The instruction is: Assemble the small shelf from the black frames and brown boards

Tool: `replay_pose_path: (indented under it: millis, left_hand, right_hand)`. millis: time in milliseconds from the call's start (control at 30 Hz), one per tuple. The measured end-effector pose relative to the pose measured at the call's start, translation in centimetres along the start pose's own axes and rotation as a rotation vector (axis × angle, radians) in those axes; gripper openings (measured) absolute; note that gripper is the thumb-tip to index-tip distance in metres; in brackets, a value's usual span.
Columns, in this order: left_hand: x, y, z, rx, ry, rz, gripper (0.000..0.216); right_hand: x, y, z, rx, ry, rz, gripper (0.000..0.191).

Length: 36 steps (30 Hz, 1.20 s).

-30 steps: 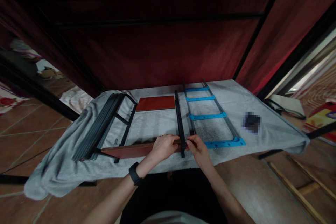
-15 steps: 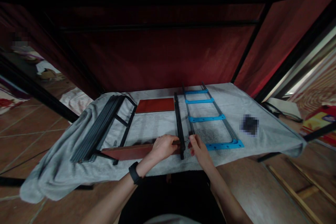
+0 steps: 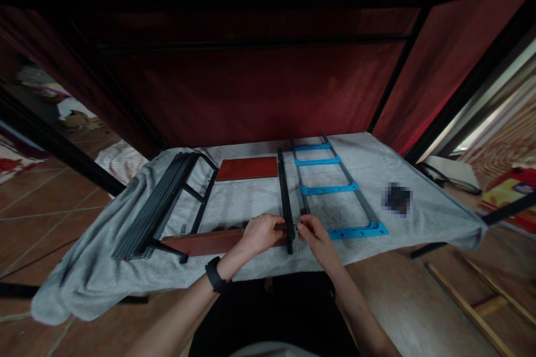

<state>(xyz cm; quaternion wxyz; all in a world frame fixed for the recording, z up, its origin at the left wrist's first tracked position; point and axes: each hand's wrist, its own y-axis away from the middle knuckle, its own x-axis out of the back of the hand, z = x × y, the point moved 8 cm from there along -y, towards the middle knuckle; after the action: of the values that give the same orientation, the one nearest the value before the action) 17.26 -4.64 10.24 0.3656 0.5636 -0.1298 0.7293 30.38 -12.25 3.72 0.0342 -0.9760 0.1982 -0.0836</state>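
grey cloth (image 3: 422, 201) | blue-rung frame (image 3: 330, 187) | red panel (image 3: 248, 168) | stacked dark rails (image 3: 154, 201)

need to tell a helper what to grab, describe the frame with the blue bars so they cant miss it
On the grey cloth over the table, look right of the long black bar by the right hand. The ladder-like frame lies flat there, the only part with bright blue crosspieces.

- At 12 o'clock from the left hand (image 3: 262, 232) and right hand (image 3: 315, 235), the black bar (image 3: 284, 195) runs away between them, splitting the cloth (image 3: 419, 201).
- At 1 o'clock the blue-runged frame (image 3: 330, 187) blocks the surface.
- At 9 o'clock the brown board (image 3: 201, 242) and black rack (image 3: 167, 201) crowd in.
- Bare cloth opens at 11 o'clock, before the red panel (image 3: 248, 168).
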Motion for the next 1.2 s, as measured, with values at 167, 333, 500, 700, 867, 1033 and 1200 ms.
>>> replay_pose_path:
  millis: [167,333,500,700,867,1033,1200]
  left_hand:
    - [-0.1,-0.1,0.0,-0.020,-0.021,-0.002,0.022]
    - [-0.1,-0.1,-0.1,-0.009,-0.014,-0.011,0.022]
    - [-0.1,-0.3,0.0,-0.018,-0.003,-0.007,0.025]
    - [0.0,-0.3,0.0,0.004,0.001,-0.016,0.023]
    - [0.0,-0.2,0.0,0.014,0.002,-0.021,0.027]
    - [0.0,-0.2,-0.1,0.013,0.008,-0.005,0.028]
    - [0.0,-0.2,0.0,0.017,0.009,-0.023,0.027]
  right_hand:
    - [-0.7,-0.6,-0.8,0.066,0.203,-0.028,0.042]
    - [-0.7,-0.5,1.2,-0.117,0.061,-0.051,0.057]
    - [-0.7,-0.4,-0.4,0.068,0.034,-0.037,0.039]
    - [-0.6,-0.6,0.5,-0.077,0.151,-0.043,0.058]
    - [-0.7,-0.4,0.3,0.017,-0.009,-0.038,0.041]
    - [-0.8,-0.4,0.1,0.034,0.199,-0.094,0.044]
    - [-0.1,-0.5,-0.3,0.082,0.115,-0.062,0.027]
